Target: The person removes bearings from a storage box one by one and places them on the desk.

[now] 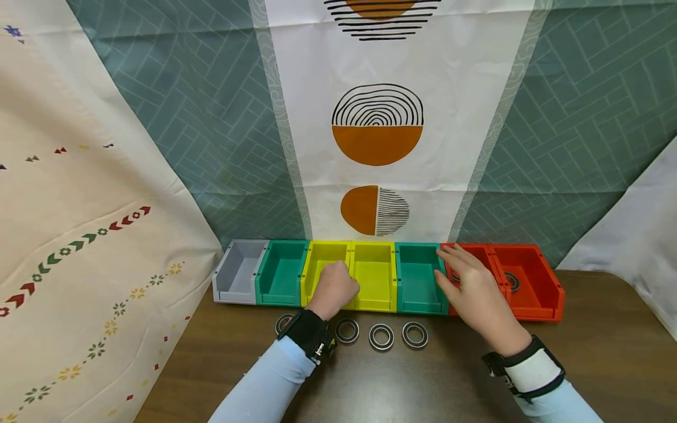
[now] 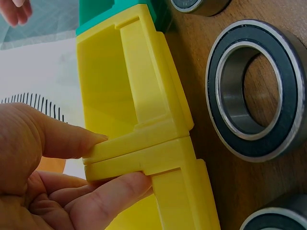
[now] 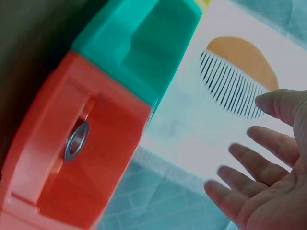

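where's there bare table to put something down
Free: the table between the sleeves, nearer the person than the bearings; also right of the red bins, toward the white cloth. Crowded: the strip before the yellow bins, with bearings and left wristband.

light-blue-sleeved left arm [image 1: 267, 382] pointed forward | its black-strapped wrist [image 1: 305, 333] sat behind the curled fingers [image 2: 108, 203] | left hand [image 1: 332, 289] pinched, thumb [image 2: 72, 140] opposite fingertips | light-blue-sleeved right arm [image 1: 563, 406] angled inward | right hand [image 1: 478, 296] hung, fingers apart
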Tool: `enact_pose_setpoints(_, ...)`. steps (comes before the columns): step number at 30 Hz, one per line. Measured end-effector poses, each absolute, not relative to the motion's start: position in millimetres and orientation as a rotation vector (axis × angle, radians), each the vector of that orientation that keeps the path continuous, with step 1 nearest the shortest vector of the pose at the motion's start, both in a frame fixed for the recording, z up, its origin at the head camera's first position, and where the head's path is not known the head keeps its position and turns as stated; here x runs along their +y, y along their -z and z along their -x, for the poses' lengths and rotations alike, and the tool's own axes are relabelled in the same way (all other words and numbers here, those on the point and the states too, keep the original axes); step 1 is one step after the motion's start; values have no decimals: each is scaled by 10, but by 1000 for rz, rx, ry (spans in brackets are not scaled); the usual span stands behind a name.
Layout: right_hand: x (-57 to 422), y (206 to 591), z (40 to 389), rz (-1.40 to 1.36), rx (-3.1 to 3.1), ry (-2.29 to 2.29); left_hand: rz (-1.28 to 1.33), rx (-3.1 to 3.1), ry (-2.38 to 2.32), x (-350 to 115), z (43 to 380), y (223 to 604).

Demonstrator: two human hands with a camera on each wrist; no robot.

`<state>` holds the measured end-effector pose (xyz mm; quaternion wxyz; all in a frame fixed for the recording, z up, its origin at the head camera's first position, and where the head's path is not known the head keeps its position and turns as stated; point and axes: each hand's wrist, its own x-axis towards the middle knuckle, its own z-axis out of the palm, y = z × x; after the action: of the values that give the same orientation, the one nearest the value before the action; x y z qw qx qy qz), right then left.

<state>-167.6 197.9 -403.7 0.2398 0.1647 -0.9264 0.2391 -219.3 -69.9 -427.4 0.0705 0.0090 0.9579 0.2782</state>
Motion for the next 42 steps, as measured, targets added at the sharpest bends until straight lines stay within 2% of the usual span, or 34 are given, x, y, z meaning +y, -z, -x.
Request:
enact_pose_setpoints(12,2253,4258,1894,-365,-2671,-526,-23,2874,-868,-712,2164,4324)
enact_pose_setpoints(42,2376,4601,2168,-306,-3082,-505,-14,2894,-846,-681,2189,4298)
